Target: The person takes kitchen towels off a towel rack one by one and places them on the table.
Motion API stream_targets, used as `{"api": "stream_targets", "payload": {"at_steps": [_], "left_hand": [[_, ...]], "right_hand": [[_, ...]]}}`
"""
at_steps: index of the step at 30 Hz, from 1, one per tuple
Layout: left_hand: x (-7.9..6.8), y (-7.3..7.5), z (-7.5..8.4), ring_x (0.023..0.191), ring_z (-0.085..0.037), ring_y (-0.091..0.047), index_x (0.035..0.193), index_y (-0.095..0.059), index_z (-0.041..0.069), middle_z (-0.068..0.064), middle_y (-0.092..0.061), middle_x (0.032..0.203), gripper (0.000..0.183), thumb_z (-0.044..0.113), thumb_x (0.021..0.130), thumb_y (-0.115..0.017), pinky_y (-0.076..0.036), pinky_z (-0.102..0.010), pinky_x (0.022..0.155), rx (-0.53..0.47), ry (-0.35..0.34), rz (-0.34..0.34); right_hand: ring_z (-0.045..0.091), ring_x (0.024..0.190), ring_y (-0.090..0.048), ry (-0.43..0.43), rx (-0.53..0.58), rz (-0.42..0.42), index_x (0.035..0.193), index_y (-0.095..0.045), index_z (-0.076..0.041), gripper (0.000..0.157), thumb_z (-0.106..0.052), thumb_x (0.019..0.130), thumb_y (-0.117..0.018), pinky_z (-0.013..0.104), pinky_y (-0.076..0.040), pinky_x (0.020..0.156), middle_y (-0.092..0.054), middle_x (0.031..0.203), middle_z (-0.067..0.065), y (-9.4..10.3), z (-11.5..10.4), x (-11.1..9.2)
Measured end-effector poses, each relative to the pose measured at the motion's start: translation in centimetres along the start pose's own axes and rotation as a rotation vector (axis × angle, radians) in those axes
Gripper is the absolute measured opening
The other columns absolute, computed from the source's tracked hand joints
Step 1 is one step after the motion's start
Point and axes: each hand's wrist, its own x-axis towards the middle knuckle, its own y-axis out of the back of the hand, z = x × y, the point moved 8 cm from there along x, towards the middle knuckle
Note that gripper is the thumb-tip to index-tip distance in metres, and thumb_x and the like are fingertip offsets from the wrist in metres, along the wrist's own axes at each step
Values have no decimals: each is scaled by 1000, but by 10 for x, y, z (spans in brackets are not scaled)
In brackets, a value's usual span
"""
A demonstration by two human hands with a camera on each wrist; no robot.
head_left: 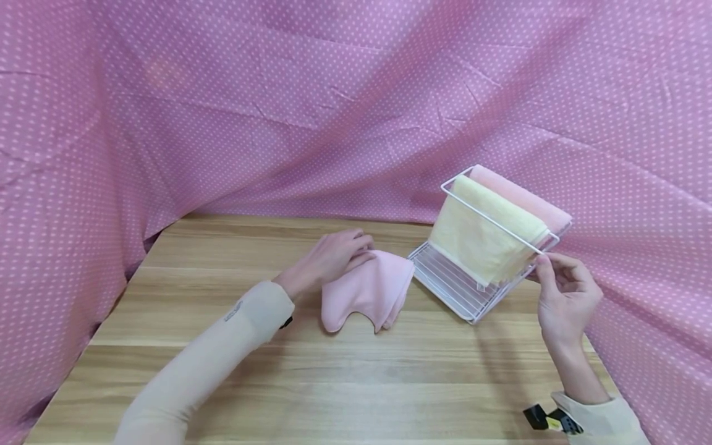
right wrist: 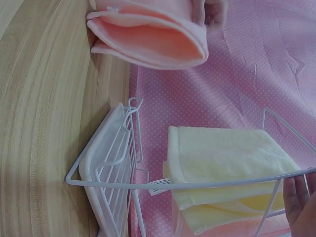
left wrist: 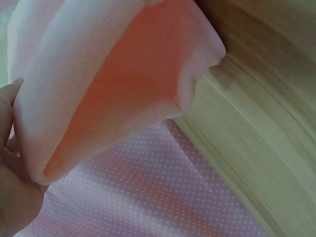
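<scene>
My left hand grips the upper edge of a folded pink towel, whose lower corners hang down close to the tabletop. In the left wrist view the towel bulges open between its layers. My right hand pinches the upper right corner of a white wire towel rack between thumb and fingers. Over the rack's bars hang a pale yellow towel and, behind it, another pink towel. The right wrist view shows the yellow towel's folded layers and a small white label.
The rack stands at the right of the wooden table, with a white tray under its base wires. A pink dotted cloth hangs around the back and both sides. A black strap device sits at the right wrist.
</scene>
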Motion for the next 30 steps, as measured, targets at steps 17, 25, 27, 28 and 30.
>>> {"api": "stream_targets", "payload": {"at_steps": [17, 25, 27, 28, 30], "left_hand": [[27, -41, -48, 87, -15, -61, 119, -70, 18, -1, -67, 107, 25, 38, 109, -58, -53, -30, 75, 1, 146, -128], [29, -55, -67, 96, -18, -63, 124, -69, 20, -3, -68, 115, 27, 39, 109, -57, -54, -33, 82, -39, 225, -165], [29, -57, -71, 95, -18, -62, 124, -69, 19, -3, -67, 114, 27, 38, 109, -57, -53, -33, 82, -41, 231, -168], [29, -59, -72, 95, -18, -61, 124, -68, 19, -3, -67, 114, 27, 38, 109, -57, -53, -33, 82, -43, 233, -169], [28, -62, -76, 95, -19, -61, 123, -67, 18, -4, -67, 113, 26, 37, 109, -57, -53, -34, 83, -42, 237, -174]], "right_hand": [[13, 68, -74, -17, 18, 12, 100, -71, 14, 7, 11, 93, -70, 20, -63, 69, -75, 83, 9, -2, -3, -1], [15, 68, -74, -23, 48, 21, 100, -70, 16, 9, 12, 92, -71, 22, -63, 69, -74, 83, 10, -2, -2, 0], [15, 68, -74, -22, 50, 21, 100, -70, 16, 8, 12, 92, -71, 22, -63, 69, -74, 83, 11, -2, -2, 0], [15, 68, -74, -21, 48, 18, 100, -70, 16, 8, 13, 93, -70, 22, -63, 69, -74, 83, 11, -2, -2, -1], [15, 68, -74, -20, 48, 15, 100, -70, 16, 8, 13, 93, -70, 22, -63, 69, -74, 83, 11, -3, -2, -1]]}}
